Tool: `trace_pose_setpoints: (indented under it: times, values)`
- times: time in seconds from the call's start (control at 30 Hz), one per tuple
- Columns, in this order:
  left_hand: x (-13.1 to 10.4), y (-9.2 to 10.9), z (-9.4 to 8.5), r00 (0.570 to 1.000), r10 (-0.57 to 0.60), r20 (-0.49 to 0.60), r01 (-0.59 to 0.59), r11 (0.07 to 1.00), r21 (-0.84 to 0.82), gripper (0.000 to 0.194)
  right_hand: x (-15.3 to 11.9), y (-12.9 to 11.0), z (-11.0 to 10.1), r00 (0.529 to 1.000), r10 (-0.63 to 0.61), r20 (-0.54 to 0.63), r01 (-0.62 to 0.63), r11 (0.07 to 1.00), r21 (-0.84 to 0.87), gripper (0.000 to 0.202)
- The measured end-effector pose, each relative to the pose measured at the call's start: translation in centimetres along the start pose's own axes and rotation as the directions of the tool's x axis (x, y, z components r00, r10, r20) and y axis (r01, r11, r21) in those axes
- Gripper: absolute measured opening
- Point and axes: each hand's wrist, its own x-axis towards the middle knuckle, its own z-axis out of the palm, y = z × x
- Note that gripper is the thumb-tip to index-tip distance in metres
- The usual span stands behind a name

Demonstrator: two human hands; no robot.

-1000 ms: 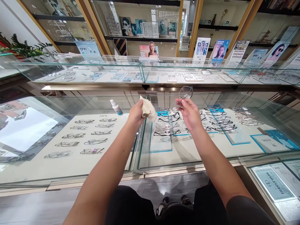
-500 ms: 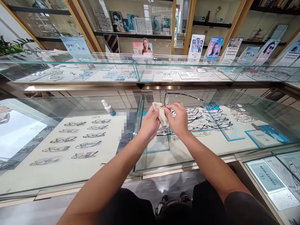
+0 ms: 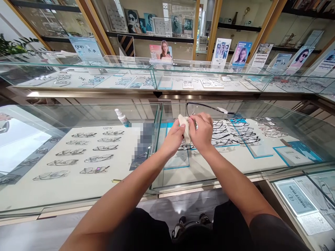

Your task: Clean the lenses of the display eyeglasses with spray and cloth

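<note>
A cream cloth (image 3: 186, 131) is pinched between my hands above the glass display case. My left hand (image 3: 173, 138) grips its left side, thumb on top. My right hand (image 3: 202, 131) is closed around a dark-framed pair of glasses (image 3: 206, 105), pressed against the cloth. One dark temple of these glasses sticks out up and to the right; the lenses are mostly hidden by the fingers and cloth. Upright to the left of my hands, a white spray bottle (image 3: 122, 118) stands on the case.
Rows of glasses (image 3: 99, 158) lie inside the left case, with more frames (image 3: 243, 134) in the right case. A second glass counter (image 3: 104, 91) with upright cards runs behind. A certificate (image 3: 297, 197) lies at the lower right.
Both hands have shifted slightly right with the cloth and glasses. The cloth is folded more narrowly, and the protruding temple reaches further right.
</note>
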Motion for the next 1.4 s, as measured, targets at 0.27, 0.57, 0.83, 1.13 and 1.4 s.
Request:
trace_pose_setpoints:
  times: [0.27,0.57,0.83,1.13,1.4]
  values:
    - [1.4,1.9,-1.3,0.991,0.011,-0.133,-0.036,0.982,-0.184,0.024,1.2,1.0,-1.6,0.995,-0.045,0.087,0.051,0.996,-0.071,0.022]
    - [2.0,3.3,-2.3,0.972,0.166,-0.167,-0.203,0.950,-0.238,0.029,0.0,-0.7,-0.4,0.906,-0.167,0.388,0.245,0.956,-0.160,0.013]
    - [1.2,1.9,-1.2,0.986,0.156,-0.058,-0.163,0.976,-0.145,0.035,-0.1,-0.6,0.1,0.938,-0.118,0.326,0.180,0.969,-0.168,0.016]
    - [2.6,1.8,-3.4,0.976,0.177,-0.131,-0.164,0.981,0.102,0.028,1.0,1.1,-1.1,0.983,-0.036,0.178,0.054,0.994,-0.100,0.013]
    - [5.0,3.9,-10.4,0.881,0.310,-0.357,-0.035,0.796,0.604,0.011,1.5,1.5,-2.1,1.000,-0.018,0.009,0.016,0.989,0.147,0.015]
